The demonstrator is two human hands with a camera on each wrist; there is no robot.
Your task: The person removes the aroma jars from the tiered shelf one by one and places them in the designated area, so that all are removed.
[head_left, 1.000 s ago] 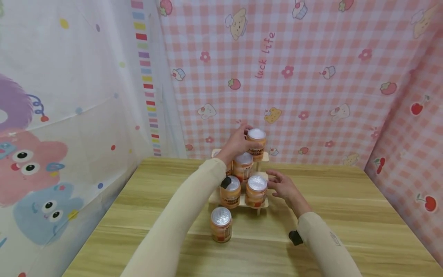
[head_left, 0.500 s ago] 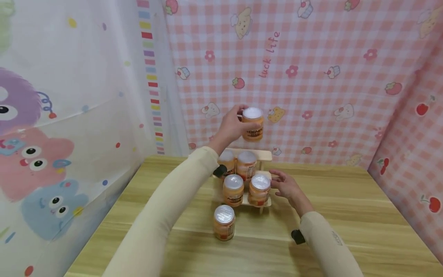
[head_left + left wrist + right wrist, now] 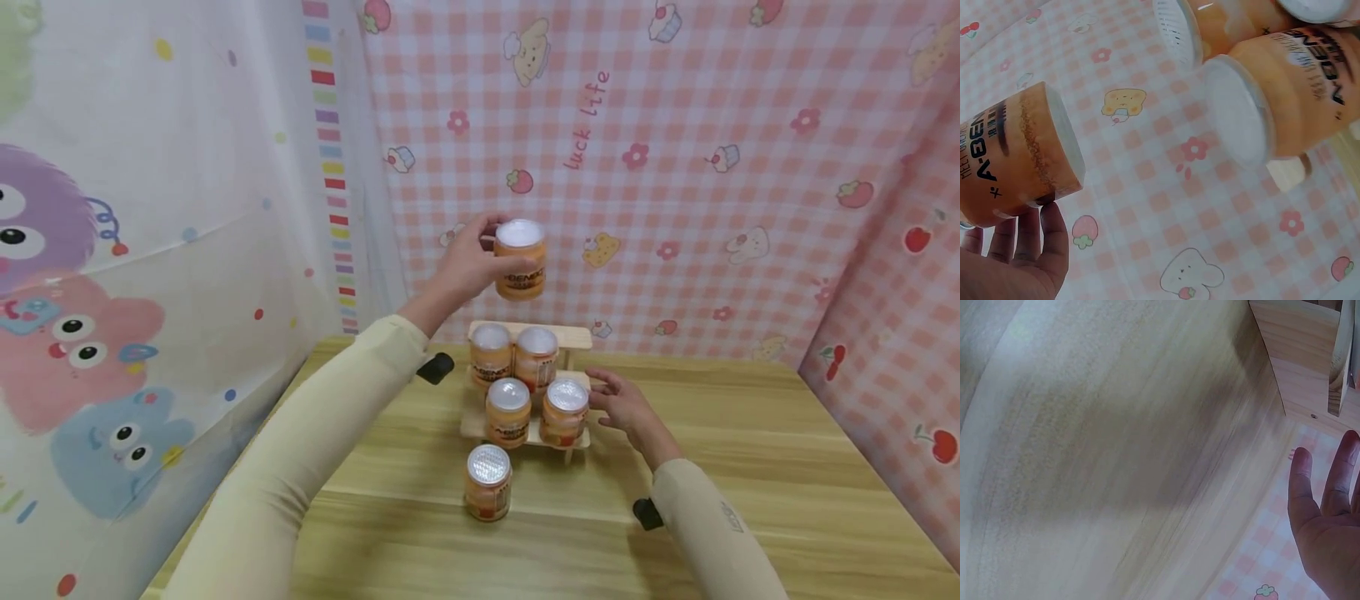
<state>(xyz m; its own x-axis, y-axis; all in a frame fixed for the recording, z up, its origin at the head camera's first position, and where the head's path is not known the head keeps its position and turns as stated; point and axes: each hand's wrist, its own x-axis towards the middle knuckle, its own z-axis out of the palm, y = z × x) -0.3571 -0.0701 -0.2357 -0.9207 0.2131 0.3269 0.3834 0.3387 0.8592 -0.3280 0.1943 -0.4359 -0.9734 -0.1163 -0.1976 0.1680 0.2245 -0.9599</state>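
Note:
My left hand (image 3: pixel 467 265) holds an orange can (image 3: pixel 521 279) with a silvery lid, raised above the stepped wooden rack (image 3: pixel 573 337). Its thumb lies across the label and the fingers wrap behind; the left wrist view shows fingers against the held can (image 3: pixel 1013 159). On the rack's middle step stand a left can (image 3: pixel 491 360) and a right can (image 3: pixel 537 367). The front step bears a left can (image 3: pixel 508 423) and a right can (image 3: pixel 564 425). My right hand (image 3: pixel 628 410) has its fingers spread loosely at the rack's right side, holding nothing.
One more can (image 3: pixel 488 493) stands upright on the wood-grain table (image 3: pixel 720 467), in front of the rack. A pink checked cloth (image 3: pixel 675 200) hangs behind the table. At the left hangs a white cartoon-print cloth (image 3: pixel 217 167).
My left hand has lifted the can off the rack's top step, then carried it a little to the left. The right hand has stayed beside the rack.

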